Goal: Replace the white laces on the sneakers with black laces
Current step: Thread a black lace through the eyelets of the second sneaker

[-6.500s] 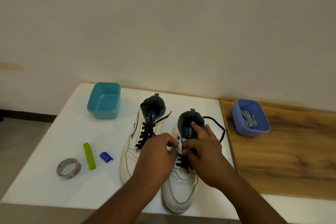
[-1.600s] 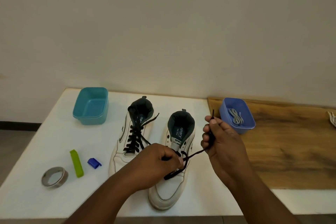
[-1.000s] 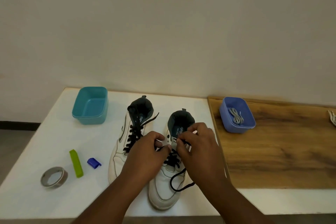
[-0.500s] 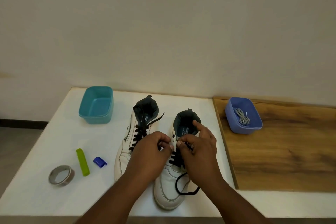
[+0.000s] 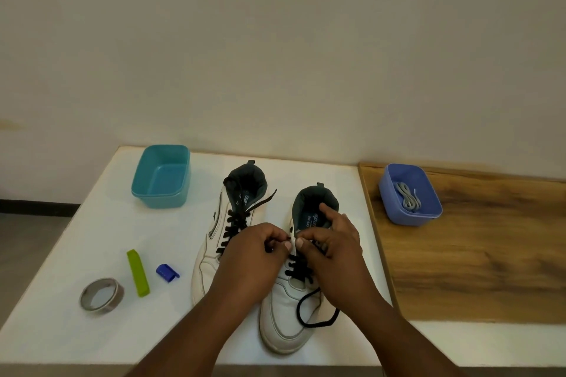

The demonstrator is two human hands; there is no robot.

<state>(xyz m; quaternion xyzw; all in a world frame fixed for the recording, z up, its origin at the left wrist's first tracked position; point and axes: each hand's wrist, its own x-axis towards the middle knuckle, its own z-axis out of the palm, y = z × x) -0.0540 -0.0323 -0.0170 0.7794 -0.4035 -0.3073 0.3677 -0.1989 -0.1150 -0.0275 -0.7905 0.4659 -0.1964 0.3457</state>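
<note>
Two white high-top sneakers stand side by side on the white table (image 5: 92, 242). The left sneaker (image 5: 214, 236) is laced with a black lace. The right sneaker (image 5: 288, 309) has a black lace (image 5: 298, 269) threaded through its lower eyelets, and a loose loop of it hangs off the shoe's right side. My left hand (image 5: 254, 257) and my right hand (image 5: 330, 251) meet over the right sneaker's left eyelet flap, with thumbs and forefingers pinched at it. What the fingertips pinch is hidden. The white laces (image 5: 407, 199) lie in a purple tub (image 5: 395, 211).
An empty teal tub (image 5: 162, 177) stands at the back left. A tape roll (image 5: 101, 295), a green bar (image 5: 138, 272) and a small blue clip (image 5: 167, 272) lie at the left front. A wooden surface (image 5: 474, 269) adjoins the table on the right.
My right hand came back from pulling the lace out to the right and joined my left hand at the eyelets. In the last half second both hands hardly moved.
</note>
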